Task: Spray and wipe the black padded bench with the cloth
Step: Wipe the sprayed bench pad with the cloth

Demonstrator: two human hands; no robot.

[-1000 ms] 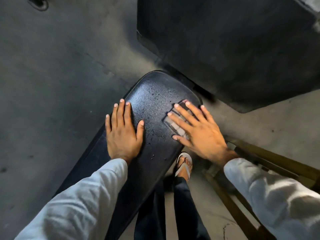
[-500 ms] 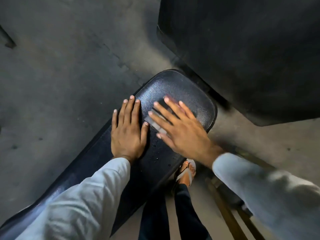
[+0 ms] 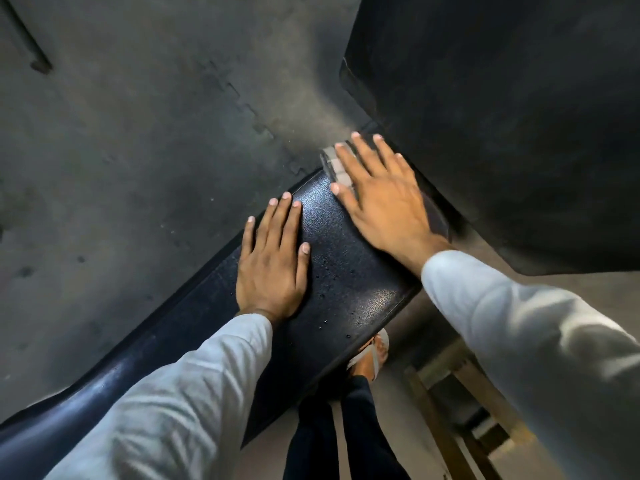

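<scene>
Head view: the black padded bench runs from lower left to centre, its surface wet with droplets. The left hand lies flat on it, fingers straight. The right hand, fingers spread flat, presses the cloth at the bench's far end.
</scene>
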